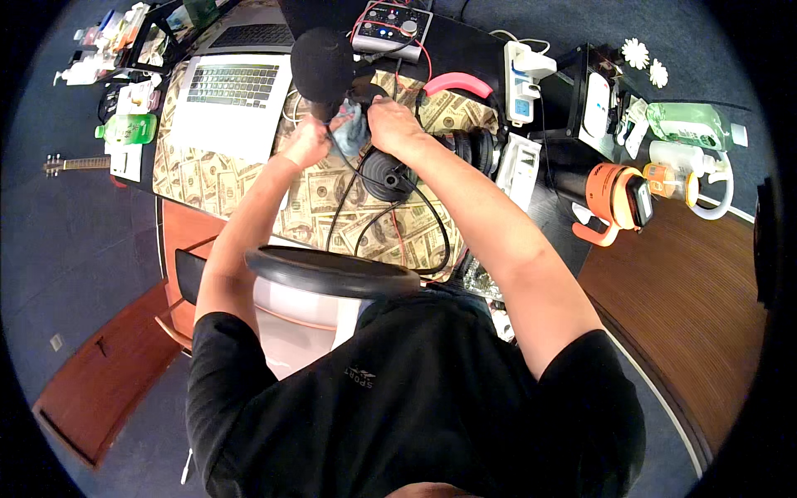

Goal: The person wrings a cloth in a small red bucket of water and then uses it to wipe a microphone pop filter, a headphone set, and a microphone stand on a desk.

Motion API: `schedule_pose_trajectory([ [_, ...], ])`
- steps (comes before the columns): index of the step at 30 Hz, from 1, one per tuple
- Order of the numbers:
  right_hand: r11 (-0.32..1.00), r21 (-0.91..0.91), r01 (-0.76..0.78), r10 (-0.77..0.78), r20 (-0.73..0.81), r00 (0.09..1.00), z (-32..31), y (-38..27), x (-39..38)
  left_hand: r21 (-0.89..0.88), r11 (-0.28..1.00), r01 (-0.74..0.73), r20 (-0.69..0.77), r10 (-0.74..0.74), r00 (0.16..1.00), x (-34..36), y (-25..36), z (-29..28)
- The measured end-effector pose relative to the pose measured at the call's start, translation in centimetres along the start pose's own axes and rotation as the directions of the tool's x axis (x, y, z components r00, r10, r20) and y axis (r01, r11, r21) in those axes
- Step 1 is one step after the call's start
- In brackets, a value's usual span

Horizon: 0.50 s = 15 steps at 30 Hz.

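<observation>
A crumpled blue-grey cloth (pixel 350 131) is bunched between my two hands, below a large black foam-covered microphone (pixel 322 65). My left hand (pixel 307 143) is closed at the cloth's left side, beside the microphone's lower end. On the other side my right hand (pixel 393 124) has its fingers bent round the cloth's edge, close to a black part of the stand. The fingertips of both hands are partly hidden. Under my right wrist sits the round black stand base (pixel 388 176), with a black cable looping from it. A round black disc (pixel 332 272) is nearer my body.
An open laptop (pixel 228 95) lies left on the banknote-patterned mat (pixel 320 199). An audio interface (pixel 392 31) and a pink-banded headset (pixel 458 83) are beyond my hands. A power strip (pixel 520 91), an orange-black tumbler (pixel 610 195) and a green bottle (pixel 689 124) stand right.
</observation>
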State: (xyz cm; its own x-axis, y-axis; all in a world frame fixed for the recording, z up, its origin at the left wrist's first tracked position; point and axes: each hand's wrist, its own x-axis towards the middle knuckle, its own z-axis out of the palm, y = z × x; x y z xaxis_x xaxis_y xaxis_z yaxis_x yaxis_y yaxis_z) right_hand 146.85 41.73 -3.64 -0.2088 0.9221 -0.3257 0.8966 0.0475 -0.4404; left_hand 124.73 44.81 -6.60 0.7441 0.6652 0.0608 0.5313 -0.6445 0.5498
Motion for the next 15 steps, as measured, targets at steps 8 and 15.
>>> schedule_pose_trajectory([
  [8, 0.96, 0.272, -0.064, 0.103, -0.13, 0.986, -0.5, -0.9, -2.1, -0.693, 0.643, 0.325, 0.119, -0.343, 0.932, -1.9, 0.8, 3.0],
  [15, 0.989, 0.084, -0.121, 0.119, 0.036, 0.992, -2.0, -1.1, -1.8, -0.838, 0.474, 0.271, 0.039, -0.442, 0.896, -2.9, 1.6, 1.9],
])
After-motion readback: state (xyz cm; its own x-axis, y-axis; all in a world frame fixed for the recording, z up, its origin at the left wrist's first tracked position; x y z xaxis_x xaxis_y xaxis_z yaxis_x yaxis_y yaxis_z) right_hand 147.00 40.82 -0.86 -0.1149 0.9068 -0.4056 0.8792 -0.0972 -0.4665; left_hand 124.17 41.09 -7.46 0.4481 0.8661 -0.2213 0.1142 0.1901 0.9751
